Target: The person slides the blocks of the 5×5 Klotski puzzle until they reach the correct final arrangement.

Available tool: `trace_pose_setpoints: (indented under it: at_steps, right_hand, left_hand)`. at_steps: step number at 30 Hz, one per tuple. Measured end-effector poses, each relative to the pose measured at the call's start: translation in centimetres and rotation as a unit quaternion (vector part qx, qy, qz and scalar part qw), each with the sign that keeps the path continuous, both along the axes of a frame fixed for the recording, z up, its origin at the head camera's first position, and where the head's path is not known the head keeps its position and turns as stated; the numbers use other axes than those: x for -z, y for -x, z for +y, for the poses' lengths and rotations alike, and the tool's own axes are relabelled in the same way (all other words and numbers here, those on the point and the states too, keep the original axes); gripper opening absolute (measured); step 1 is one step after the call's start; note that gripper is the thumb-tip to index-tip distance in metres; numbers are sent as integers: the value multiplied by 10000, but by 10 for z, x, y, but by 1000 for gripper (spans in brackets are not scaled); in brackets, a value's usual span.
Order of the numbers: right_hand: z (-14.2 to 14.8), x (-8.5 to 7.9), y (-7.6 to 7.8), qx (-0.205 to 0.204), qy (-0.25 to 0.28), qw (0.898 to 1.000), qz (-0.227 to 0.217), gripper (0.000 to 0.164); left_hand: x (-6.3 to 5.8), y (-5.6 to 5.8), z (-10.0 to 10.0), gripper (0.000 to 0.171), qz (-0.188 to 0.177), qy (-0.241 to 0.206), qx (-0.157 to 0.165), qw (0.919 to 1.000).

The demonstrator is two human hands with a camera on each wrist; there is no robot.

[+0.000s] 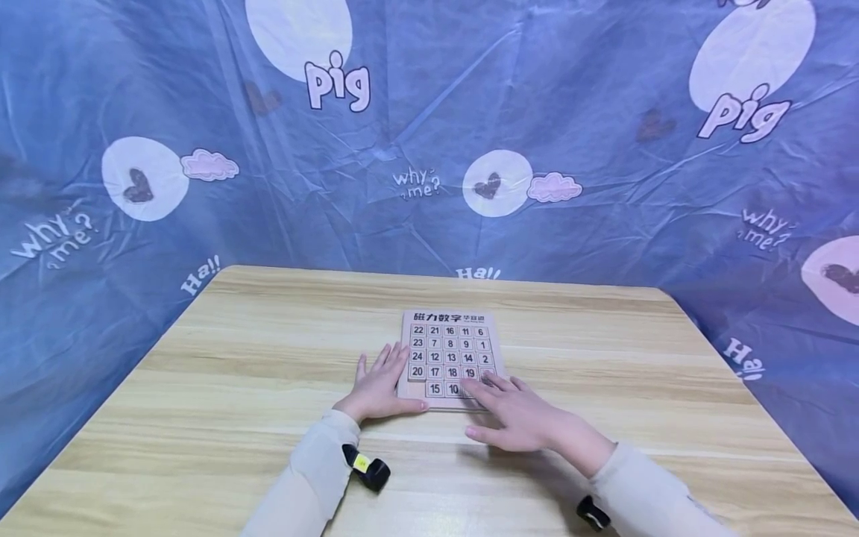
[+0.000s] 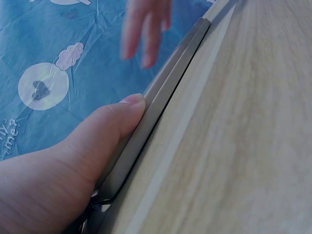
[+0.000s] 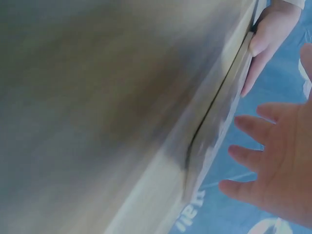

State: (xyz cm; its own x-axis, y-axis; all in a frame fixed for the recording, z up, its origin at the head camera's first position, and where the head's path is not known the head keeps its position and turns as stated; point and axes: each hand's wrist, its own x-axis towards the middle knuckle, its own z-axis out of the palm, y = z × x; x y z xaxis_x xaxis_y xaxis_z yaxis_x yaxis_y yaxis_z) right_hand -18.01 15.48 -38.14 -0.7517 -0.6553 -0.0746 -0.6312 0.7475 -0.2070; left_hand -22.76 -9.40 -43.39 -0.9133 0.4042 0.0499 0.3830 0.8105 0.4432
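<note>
- Pinkish-grey and flat, a squarish number board with a raised rim (image 1: 416,389) lies near the middle of the table, dark Chinese lettering printed across its far edge.
- Small square tiles with black numbers (image 1: 450,344) fill most of its grid; at the near left corner I can see one recessed cell.
- On my feed the left hand (image 1: 377,389) lies along the board's left side, fingers extended, thumb pressed to the near edge.
- The right hand (image 1: 520,418) is spread over the near right corner — whether a fingertip meets a tile, I cannot tell. It hides several tiles from my head view.
- Soft off-white fabric sleeves (image 1: 305,477) come in from the near side, each with a black wrist device (image 1: 377,474); the left one carries a yellow label.
- Under everything I have a pale wood-grain table with rounded far corners (image 1: 255,335), its streaks running roughly sideways.
- Behind it hangs a creased, slightly shiny blue sheet (image 1: 416,112) — white ovals, pink clouds and "pig" lettering printed on it.
</note>
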Motion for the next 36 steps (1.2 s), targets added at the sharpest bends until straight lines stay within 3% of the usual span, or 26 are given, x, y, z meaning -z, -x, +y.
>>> trace_pose_setpoints:
  at_steps: [7, 26, 30, 36]
  right_hand:
    - [24, 7, -8, 114, 137, 9998, 35, 70]
    - [-1, 10, 1, -176, 90, 9998, 14, 71]
    - [-5, 6, 13, -120, 173, 9998, -18, 69]
    - [-7, 4, 53, 475, 183, 9987, 76, 70]
  left_hand:
    - [0, 1, -2, 107, -84, 108, -30, 9999]
    - [-1, 1, -4, 107, -43, 0, -45, 10000]
    - [0, 2, -2, 106, -48, 28, -14, 10000]
    - [1, 3, 0, 107, -56, 38, 27, 10000]
